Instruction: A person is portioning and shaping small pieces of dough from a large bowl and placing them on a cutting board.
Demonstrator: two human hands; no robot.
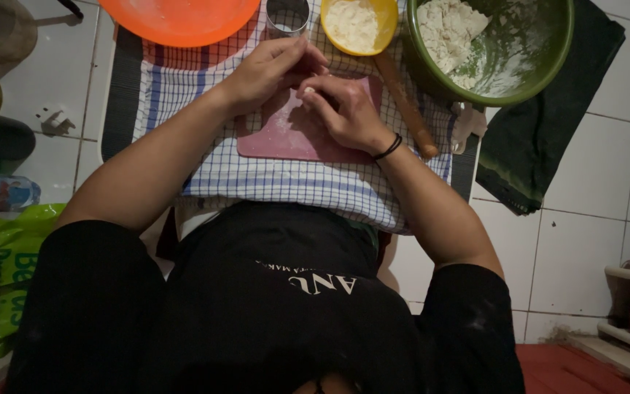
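Two hands meet over a small pale lump of dough (308, 90), which sits at the far edge of a pink board (293, 135) on a checked cloth (286, 182). The dough is whitish and mostly hidden by fingers, so its shape cannot be told. The left hand (267, 73) comes in from the left, knuckles up, fingers curled over the dough. The right hand (348, 109), with a black band at the wrist, pinches the dough between thumb and fingertips. Far of the board stand a metal ring (287, 16), a yellow bowl (355, 25) of flour and an orange bowl (180, 18). A green bowl (526, 58) holds dough at far right, and a wooden rolling pin (406, 109) lies just right of the board.
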